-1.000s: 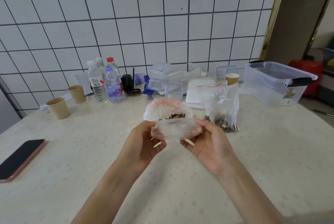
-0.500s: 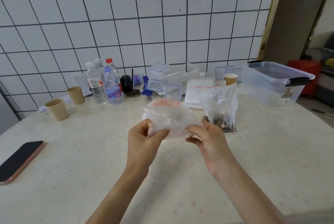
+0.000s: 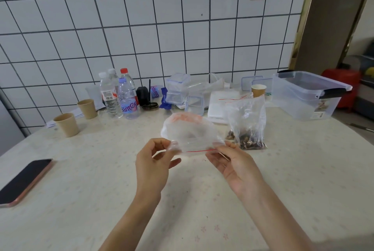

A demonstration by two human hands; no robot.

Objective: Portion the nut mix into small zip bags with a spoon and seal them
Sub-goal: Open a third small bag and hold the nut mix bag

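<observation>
White tiled wall with dark grout [image 3: 141,28] is filling the background; we're looking down at a pale speckled tabletop [image 3: 303,169] running up against it.

Largest item: a clear plastic storage tub with black handles [image 3: 305,97] sitting at the far right of the table. Left of it, a flat white stack of what looks like bags [image 3: 220,105], with clear snap-lid containers [image 3: 178,89] beside it, by the wall. A black phone in a pink case [image 3: 24,182] is lying flat at the left edge. A cluster of clear water bottles [image 3: 119,95] is standing upright near the wall, two brown paper cups [image 3: 66,124] left of them, a third paper cup [image 3: 258,90] near the tub.

A crinkled clear zip bag with the dark nut mix at its bottom [image 3: 248,125] is standing right of centre, just behind our right hand.

We're holding a small clear zip bag with a red seal line [image 3: 192,139] above the table, centre frame, seal edge facing us. Our left hand [image 3: 153,165] is pinching its left corner between thumb and forefinger. Our right hand [image 3: 236,165] is pinching the right end of the seal with thumb and fingertips, palm up. Contents of this bag are too blurred to tell. We cannot tell whether the zip is closed.
</observation>
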